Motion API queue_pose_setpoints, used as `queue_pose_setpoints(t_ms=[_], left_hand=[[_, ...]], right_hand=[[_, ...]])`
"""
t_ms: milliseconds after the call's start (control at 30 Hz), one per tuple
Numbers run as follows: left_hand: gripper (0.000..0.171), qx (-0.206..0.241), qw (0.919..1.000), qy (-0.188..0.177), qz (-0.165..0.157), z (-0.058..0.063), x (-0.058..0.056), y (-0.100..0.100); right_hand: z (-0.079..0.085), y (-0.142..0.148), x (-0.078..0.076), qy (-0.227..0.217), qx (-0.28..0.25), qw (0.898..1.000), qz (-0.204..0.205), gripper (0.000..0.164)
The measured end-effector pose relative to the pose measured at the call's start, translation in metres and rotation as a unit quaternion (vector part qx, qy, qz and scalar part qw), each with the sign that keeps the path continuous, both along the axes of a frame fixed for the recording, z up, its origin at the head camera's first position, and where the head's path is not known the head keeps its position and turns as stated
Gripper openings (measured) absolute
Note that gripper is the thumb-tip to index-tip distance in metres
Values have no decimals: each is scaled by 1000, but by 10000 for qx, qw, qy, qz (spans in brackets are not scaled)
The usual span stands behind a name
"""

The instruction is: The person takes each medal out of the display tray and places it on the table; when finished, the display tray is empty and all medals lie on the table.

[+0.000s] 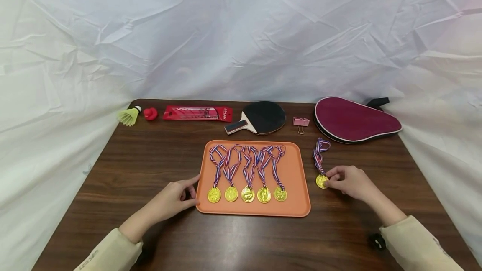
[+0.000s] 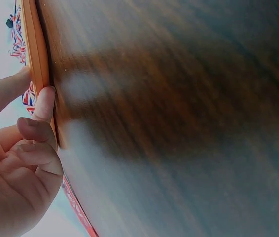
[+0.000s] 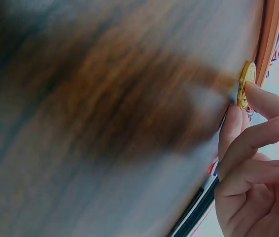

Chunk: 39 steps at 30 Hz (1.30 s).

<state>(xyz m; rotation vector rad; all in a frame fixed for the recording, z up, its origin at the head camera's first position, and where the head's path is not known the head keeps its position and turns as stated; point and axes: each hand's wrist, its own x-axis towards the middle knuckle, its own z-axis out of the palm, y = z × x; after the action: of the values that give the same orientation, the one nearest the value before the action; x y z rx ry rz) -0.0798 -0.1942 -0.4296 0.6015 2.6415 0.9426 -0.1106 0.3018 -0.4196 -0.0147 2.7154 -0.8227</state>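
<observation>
An orange tray (image 1: 256, 209) lies on the table with several gold medals (image 1: 247, 194) in a row, their striped ribbons stretched toward its far side. At its left edge, my left hand (image 1: 176, 195) grips the rim (image 2: 37, 49) with thumb and index finger, the other fingers curled. Right of the tray, my right hand (image 1: 350, 182) pinches the edge of another gold medal (image 1: 321, 181) between thumb and index finger. In the right wrist view this medal (image 3: 247, 84) is tilted up on edge. Its red, white and blue ribbon (image 1: 319, 154) trails away toward the back.
Along the back of the wooden table (image 1: 150, 154) lie a yellow shuttlecock (image 1: 129, 116), a red rubber duck (image 1: 150, 114), a red packet (image 1: 198, 113), a black table tennis bat (image 1: 265, 117), a pink binder clip (image 1: 301, 122) and a maroon bat case (image 1: 355, 120). White cloth hangs behind.
</observation>
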Motion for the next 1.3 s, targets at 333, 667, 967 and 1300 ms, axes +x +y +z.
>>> queue_pose_setpoints(t_ms=[333,667,967,1300], left_hand=[[66,30,10000,32,74,0,-1,0],[68,81,9999,-62,41,1,-2,1],[68,70,9999,-94,72,1,-1,1],[68,33,9999,-103,79,2,-2,1]], right_hand=[[32,-5,-4,507,-27,9980,369,35],[22,-64,9,932,-409,9893,1044,18],[5,-92,16,1051,-361,9847,1340,20],[-1,-106,16,631,-134,9914,1139,36]])
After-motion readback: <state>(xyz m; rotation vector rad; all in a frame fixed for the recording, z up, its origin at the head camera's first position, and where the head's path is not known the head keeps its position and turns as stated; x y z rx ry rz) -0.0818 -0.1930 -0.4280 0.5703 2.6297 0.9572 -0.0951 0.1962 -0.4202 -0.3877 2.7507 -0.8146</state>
